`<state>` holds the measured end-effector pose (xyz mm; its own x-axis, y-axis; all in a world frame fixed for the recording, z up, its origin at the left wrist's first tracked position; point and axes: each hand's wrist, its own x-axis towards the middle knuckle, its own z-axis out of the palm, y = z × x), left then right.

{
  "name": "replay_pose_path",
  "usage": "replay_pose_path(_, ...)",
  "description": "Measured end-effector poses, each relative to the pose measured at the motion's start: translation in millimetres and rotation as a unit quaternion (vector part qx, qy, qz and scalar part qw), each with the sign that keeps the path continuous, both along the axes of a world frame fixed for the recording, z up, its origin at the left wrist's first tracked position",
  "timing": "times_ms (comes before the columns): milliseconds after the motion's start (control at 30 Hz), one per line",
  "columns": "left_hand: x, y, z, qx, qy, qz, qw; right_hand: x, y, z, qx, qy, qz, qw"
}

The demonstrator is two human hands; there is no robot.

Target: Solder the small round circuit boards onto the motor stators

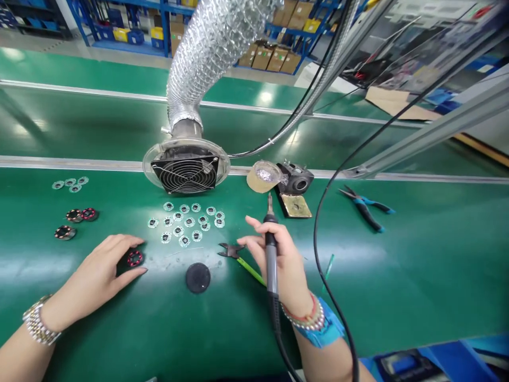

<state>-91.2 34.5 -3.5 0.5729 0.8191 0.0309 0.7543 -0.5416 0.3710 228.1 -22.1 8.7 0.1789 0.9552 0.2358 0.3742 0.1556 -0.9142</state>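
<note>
Right hand (284,260) clamps a soldering iron (271,249), tip up, near cutters (230,250). Left hand (93,276) straddles a red ring (134,258); its grip cannot be determined. Risk: a careless swing could burn skin or the cord (274,323) if the tip is hot.

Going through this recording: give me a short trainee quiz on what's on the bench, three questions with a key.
1. True or false: the right hand grips a soldering iron.
2. Which hand lies nearer the green-handled cutters?
3. How many red-and-black rings lie on the bench besides the one by the left hand?

Key: 1 true; 2 right; 3 three.
</note>
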Motion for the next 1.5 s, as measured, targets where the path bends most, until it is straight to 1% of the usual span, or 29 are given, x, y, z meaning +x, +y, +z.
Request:
replay_pose_path(100, -7, 1, 0.0, -0.010, 0.001, 0.011, 1.000, 6, 5, -2.9, -0.005, -0.029, -0.002, 1.000)
replay_pose_path(167, -9, 2, 0.2, -0.017, 0.002, 0.004, 1.000, 9, 7, -1.9, -0.003, -0.037, -0.001, 0.999)
replay_pose_path(300, -5, 1, 2.9, -0.026, -0.006, -0.001, 1.000, 8, 5, 2.7, 0.020, -0.053, 0.014, 0.998)
replay_pose_path(400, 1, -1, 6.5, -0.037, -0.009, 0.005, 0.999, 7, 3, 5.0, 0.030, -0.063, 0.011, 0.998)
replay_pose_path(600, 3, -2, 9.7, -0.060, -0.016, 0.023, 0.998, 6, 3, 2.0, 0.030, -0.071, 0.010, 0.997)
replay_pose_path(767, -3, 0, 5.6, -0.048, -0.009, -0.003, 0.999, 4, 4, 0.4, 0.028, -0.071, 0.011, 0.997)
replay_pose_path(833, 0, -1, 8.6, -0.035, -0.007, -0.003, 0.999, 4, 5, 1.1, 0.034, -0.073, 0.002, 0.997)
replay_pose_path(900, 11, -1, 17.6, -0.002, -0.006, -0.006, 1.000, 4, 6, 1.9, 0.039, -0.074, -0.006, 0.997)
replay_pose_path(967, 32, 2, 30.7, 0.036, 0.009, -0.040, 0.999, 4, 6, 2.4, 0.039, -0.068, -0.011, 0.997)
replay_pose_path(1033, 63, 10, 43.4, 0.048, 0.041, -0.103, 0.993, 5, 6, 2.8, 0.039, -0.061, -0.015, 0.997)
replay_pose_path(1100, 98, 26, 50.6, 0.051, 0.067, -0.148, 0.985, 7, 6, 2.9, 0.043, -0.052, -0.018, 0.998)
replay_pose_path(1133, 116, 35, 51.4, 0.047, 0.077, -0.155, 0.984, 9, 6, 2.8, 0.046, -0.047, -0.018, 0.998)
replay_pose_path(1167, 132, 45, 50.4, 0.049, 0.087, -0.147, 0.984, 10, 6, 2.8, 0.049, -0.041, -0.018, 0.998)
replay_pose_path(1267, 167, 71, 40.4, 0.046, 0.134, -0.100, 0.985, 13, 7, 3.3, 0.054, -0.026, -0.023, 0.998)
replay_pose_path(1367, 180, 81, 30.8, 0.046, 0.148, -0.080, 0.985, 14, 6, 5.3, 0.055, -0.030, -0.031, 0.998)
replay_pose_path(1500, 181, 80, 27.4, 0.042, 0.138, -0.056, 0.988, 13, 5, 8.5, 0.068, -0.039, -0.025, 0.997)
